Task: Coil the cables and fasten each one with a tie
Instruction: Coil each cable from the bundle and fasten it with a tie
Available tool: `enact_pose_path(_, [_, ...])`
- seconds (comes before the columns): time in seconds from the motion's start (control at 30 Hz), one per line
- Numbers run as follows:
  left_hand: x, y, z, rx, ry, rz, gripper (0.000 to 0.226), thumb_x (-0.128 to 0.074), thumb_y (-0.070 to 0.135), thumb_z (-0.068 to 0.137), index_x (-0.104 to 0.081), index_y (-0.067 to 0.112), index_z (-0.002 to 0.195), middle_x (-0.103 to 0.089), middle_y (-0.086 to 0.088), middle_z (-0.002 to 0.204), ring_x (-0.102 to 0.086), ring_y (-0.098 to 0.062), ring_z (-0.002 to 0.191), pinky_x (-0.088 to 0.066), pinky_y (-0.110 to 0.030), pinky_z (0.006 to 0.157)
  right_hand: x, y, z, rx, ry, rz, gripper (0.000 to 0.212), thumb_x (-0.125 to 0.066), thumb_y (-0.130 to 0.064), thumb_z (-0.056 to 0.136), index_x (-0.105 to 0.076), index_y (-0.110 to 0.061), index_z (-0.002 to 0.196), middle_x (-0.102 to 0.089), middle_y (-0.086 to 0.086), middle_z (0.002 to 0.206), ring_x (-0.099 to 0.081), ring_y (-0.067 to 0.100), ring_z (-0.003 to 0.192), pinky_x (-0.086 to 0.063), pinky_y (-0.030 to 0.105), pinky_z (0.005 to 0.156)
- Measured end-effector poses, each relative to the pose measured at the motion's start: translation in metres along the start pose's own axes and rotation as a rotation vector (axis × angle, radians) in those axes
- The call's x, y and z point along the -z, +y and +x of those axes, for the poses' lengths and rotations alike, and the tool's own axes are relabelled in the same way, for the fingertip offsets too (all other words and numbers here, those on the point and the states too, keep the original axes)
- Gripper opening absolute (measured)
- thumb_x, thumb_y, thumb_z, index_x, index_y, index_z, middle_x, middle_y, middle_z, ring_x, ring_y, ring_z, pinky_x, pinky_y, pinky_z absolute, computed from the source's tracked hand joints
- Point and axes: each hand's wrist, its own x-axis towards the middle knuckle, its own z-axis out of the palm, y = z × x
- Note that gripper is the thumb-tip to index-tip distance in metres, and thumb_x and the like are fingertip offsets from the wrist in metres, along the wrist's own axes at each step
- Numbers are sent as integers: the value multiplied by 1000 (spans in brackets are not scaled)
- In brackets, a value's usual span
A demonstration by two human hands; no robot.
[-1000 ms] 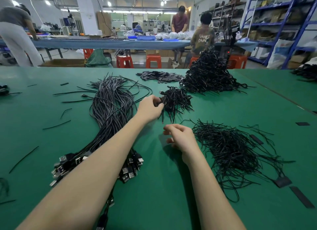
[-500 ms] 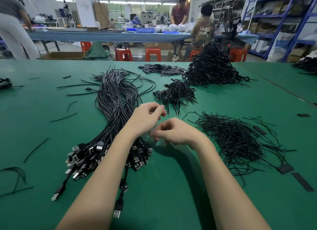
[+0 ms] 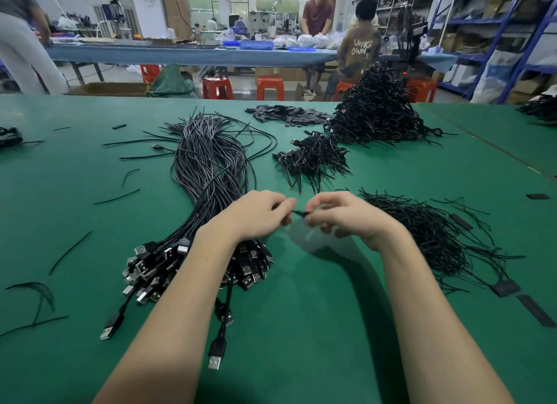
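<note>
A: What have the hands got hold of?

B: Both are at frame centre, raised a little over the green surface [image 3: 301, 328]. The left hand [image 3: 259, 215] and the right hand [image 3: 343, 215] have their fingers curled in, and each pinches one end of a short black tie [image 3: 300, 213] stretched between them. It is thin and partly hidden, so I cannot tell more about it.

A: And the cables?

B: A long bundle of uncoiled cables [image 3: 211, 168] runs from the upper middle down to lower left, passing under the left wrist. Its USB plugs [image 3: 156, 268] fan out at the lower-left end, and two plugs trail further toward the bottom edge.

A: Where are the other ties?

B: A loose heap of ties [image 3: 431, 234] lies just right of the right hand, reaching toward the right edge. Flat black strips [image 3: 536, 310] lie at its lower right.

A: Anything finished?

B: A small pile of coiled cables [image 3: 313, 159] sits above the hands, and a taller pile [image 3: 376, 117] is behind it, near the surface's far edge. A flat pile of black strips [image 3: 286, 114] is left of that.

A: Where is there open room?

B: The bare green stretch between the forearms down to the bottom edge, and the left side, where only stray single ties [image 3: 70, 251] lie scattered.
</note>
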Motion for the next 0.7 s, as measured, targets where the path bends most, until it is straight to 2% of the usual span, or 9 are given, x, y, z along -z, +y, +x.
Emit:
enact_pose_path(0.1, [-8, 17, 0, -50, -75, -57, 47, -37, 54, 103, -63, 22, 80, -72, 9, 77, -64, -5, 70, -47, -22, 71, 15, 8, -1, 5, 179, 318, 7, -74, -16, 88, -75, -22, 85, -63, -9, 77, -50, 8, 60, -36, 18, 50])
enact_pose_path(0.17, [-14, 29, 5, -74, -28, -92, 48, -36, 49, 104, -60, 21, 74, -69, 8, 70, -63, -6, 65, -47, -25, 68, 16, 8, 0, 71, 149, 382, 5, -74, -19, 89, -76, -23, 91, -65, -9, 82, -54, 7, 65, -40, 17, 55])
enact_pose_path(0.23, [-17, 40, 9, -61, 29, -227, 49, -34, 39, 107, -56, 19, 68, -62, 6, 62, -57, -12, 59, -44, -28, 66, 12, 7, 3, 142, 145, 461, 12, -71, -26, 93, -77, -23, 103, -73, -7, 93, -65, 9, 82, -48, 21, 68])
enact_pose_path(0.3, [-19, 49, 10, -46, 46, -569, 49, -32, 32, 109, -50, 15, 66, -51, 4, 57, -47, -16, 55, -40, -28, 63, 7, 6, 5, 164, 193, 529, 28, -57, -44, 100, -74, -26, 113, -77, -7, 108, -69, 10, 101, -52, 31, 88])
enact_pose_path(0.37, [-17, 59, 10, -37, 53, -999, 47, -30, 31, 110, -45, 15, 68, -45, 4, 57, -44, -15, 52, -40, -25, 57, -2, 6, 8, 170, 143, 529, 52, -36, -62, 103, -64, -29, 131, -72, -8, 123, -64, 9, 115, -45, 43, 107])
enact_pose_path(0.47, [-7, 65, 11, -34, 36, -1545, 45, -28, 37, 110, -43, 19, 72, -42, 7, 59, -45, -12, 54, -40, -24, 61, -19, 2, 7, 238, 14, 475, 62, -26, -71, 96, -62, -35, 131, -66, -7, 136, -57, 8, 129, -35, 47, 118])
enact_pose_path(0.5, [-2, 62, 10, -31, 44, -1701, 45, -28, 38, 110, -43, 19, 72, -41, 7, 61, -44, -11, 54, -39, -25, 64, -23, -2, 6, 244, 15, 432, 59, -26, -70, 96, -65, -35, 125, -69, -7, 130, -60, 6, 126, -34, 47, 119])
enact_pose_path(0.6, [8, 48, 9, 41, 148, -1969, 45, -30, 40, 109, -39, 21, 70, -36, 7, 62, -39, -10, 53, -37, -25, 65, -25, -9, 2, 266, 60, 326, 54, -26, -63, 103, -67, -31, 118, -77, 3, 84, -71, 9, 102, -35, 48, 119])
enact_pose_path(0.7, [11, 41, 9, 121, 186, -2035, 48, -28, 44, 109, -35, 21, 67, -26, 8, 56, -25, -9, 45, -30, -20, 49, -11, -14, -6, 265, -46, 358, 45, -46, -54, 99, -65, -22, 124, -70, 12, 68, -71, 26, 69, -53, 53, 99])
